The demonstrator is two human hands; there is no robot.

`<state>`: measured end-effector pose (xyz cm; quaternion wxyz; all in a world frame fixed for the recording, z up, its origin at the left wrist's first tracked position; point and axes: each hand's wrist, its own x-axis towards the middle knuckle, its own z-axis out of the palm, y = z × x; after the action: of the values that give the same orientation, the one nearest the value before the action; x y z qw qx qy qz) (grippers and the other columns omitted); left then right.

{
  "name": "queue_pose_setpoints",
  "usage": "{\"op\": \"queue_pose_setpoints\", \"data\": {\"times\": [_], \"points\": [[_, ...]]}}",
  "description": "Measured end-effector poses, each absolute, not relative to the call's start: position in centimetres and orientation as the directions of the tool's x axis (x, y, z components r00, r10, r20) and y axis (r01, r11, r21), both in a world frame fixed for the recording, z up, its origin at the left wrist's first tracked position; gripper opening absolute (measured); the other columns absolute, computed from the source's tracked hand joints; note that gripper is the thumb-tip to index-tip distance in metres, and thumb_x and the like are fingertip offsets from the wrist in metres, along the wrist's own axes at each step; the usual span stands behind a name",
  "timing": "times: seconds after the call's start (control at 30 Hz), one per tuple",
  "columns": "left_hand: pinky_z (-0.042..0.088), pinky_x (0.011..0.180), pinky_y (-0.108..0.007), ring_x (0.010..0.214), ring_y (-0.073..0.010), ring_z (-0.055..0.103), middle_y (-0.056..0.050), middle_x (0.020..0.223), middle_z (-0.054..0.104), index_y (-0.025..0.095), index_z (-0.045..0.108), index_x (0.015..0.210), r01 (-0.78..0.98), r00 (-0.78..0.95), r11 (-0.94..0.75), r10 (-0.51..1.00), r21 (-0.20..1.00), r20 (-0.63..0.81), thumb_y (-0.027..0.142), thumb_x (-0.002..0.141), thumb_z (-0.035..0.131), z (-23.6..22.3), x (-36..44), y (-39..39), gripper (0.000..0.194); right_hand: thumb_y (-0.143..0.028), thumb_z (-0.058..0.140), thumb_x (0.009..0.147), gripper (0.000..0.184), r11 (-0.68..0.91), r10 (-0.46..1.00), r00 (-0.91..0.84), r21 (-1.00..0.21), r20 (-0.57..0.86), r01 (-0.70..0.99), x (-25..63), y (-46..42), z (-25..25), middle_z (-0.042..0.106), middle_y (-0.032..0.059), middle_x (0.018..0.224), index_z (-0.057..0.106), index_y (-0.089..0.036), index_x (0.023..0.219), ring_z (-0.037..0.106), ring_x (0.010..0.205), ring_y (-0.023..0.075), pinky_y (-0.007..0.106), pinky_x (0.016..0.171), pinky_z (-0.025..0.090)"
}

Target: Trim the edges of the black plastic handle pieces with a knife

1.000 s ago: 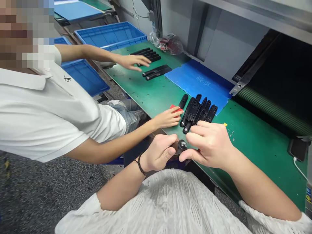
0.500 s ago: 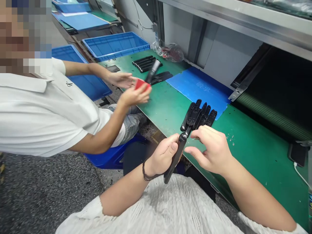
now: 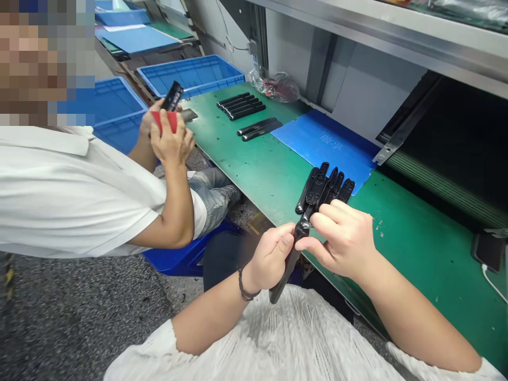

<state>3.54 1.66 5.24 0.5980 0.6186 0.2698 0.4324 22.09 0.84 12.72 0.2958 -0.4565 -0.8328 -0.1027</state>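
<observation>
My left hand (image 3: 273, 254) is wrapped round a long, slim black plastic casing (image 3: 283, 278), which slants down toward my lap. At the casing's rounded, shiny upper end is my right hand (image 3: 345, 235), fingers curled and thumb against or very near the casing. Whatever lies inside the right fingers, if anything, is hidden. Just beyond my hands, several similar black casings (image 3: 317, 190) lie side by side on the green table (image 3: 413, 254), some with their hollow, ribbed inside facing up.
A person in a white shirt (image 3: 75, 196) sits at left, holding a red pad (image 3: 164, 121) and a black casing (image 3: 173, 96). Further black casings (image 3: 242, 106) lie in a row near a blue sheet (image 3: 329, 140). Blue crates (image 3: 190, 74) stand behind; a phone (image 3: 486, 251) lies right.
My right hand has moved left, its thumb closing in on the casing's upper end. The other person's hands have drawn back left with the red pad and a black casing.
</observation>
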Motion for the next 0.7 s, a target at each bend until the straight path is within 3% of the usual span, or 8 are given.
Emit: {"op": "queue_pose_setpoints", "data": {"times": [0.23, 0.7], "points": [[0.03, 0.056, -0.028, 0.058, -0.0112, 0.036, 0.002, 0.065, 0.045, 0.017, 0.054, 0.083, -0.267, 0.454, -0.026, 0.878, 0.963, 0.149, 0.056, 0.107, 0.04, 5.5, 4.5, 1.7, 0.048, -0.056, 0.048, 0.105, 0.053, 0.484, 0.641, -0.389, 0.044, 0.662, 0.874, 21.6, 0.4, 11.7, 0.041, -0.0001, 0.063, 0.049, -0.021, 0.065, 0.028, 0.064, 0.0161, 0.033, 0.059, 0.02], [0.027, 0.049, -0.026, 0.053, -0.0096, 0.033, 0.002, 0.062, 0.042, 0.018, 0.05, 0.069, -0.374, 0.244, 0.109, 0.97, 0.921, -0.016, 0.068, 0.097, 0.053, 8.2, 6.6, 3.8, 0.057, -0.07, 0.035, 0.103, 0.063, 0.499, 0.745, -0.399, -0.05, 0.535, 0.865, 21.0, -0.9, 9.2, 0.049, 0.0019, 0.068, 0.054, -0.02, 0.071, 0.034, 0.067, 0.0168, 0.033, 0.061, 0.024]]}}
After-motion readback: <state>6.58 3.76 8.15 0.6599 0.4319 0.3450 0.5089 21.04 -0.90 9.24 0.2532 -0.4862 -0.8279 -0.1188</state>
